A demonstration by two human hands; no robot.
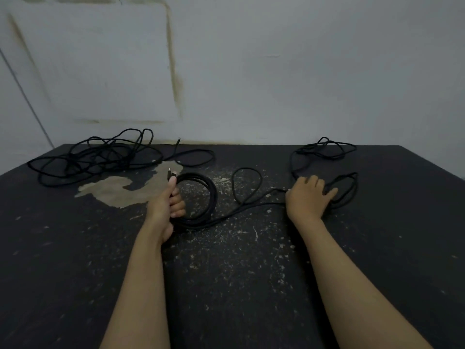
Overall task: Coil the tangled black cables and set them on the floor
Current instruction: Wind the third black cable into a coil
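My left hand (169,206) grips a round coil of black cable (205,195), its plug end sticking up past my thumb. From the coil's bottom the same cable runs right across the dark floor to my right hand (308,197), which lies on the loose loops (324,157) with fingers bent over strands. One free loop (246,183) stands between the hands. A second tangled black cable (98,157) is heaped at the far left, apart from both hands.
The dark floor (239,260) is flecked with pale chips, with a bare tan patch (113,190) near the left tangle. A grey stained wall (251,71) rises right behind the cables.
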